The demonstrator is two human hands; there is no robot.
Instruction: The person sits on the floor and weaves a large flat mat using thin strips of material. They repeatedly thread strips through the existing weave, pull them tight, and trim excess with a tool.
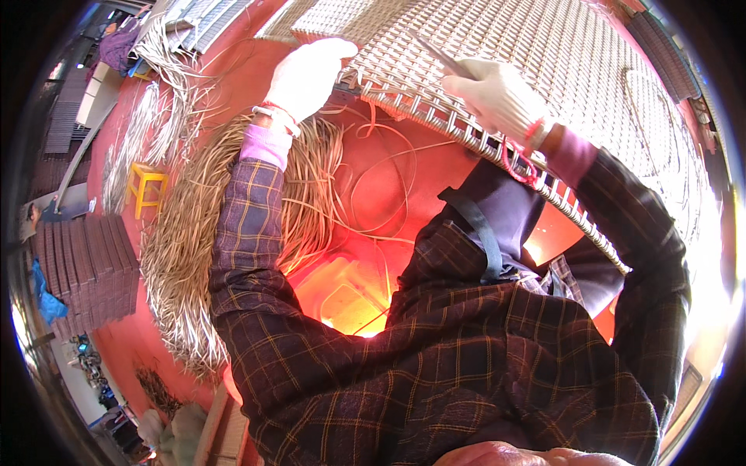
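Landmark: large pale woven wicker panel [544,62], tilted over lap, near edge running upper left to lower right

Left of panel: heap of loose tan cane strands [194,233] on red floor

White-gloved left hand [307,74] at panel's left corner, fingers curled over edge, gripping it

White-gloved right hand [497,97] on near edge, clenched round thin dark pointed tool [439,53], tip lying up-left across weave; right hand nearer working edge
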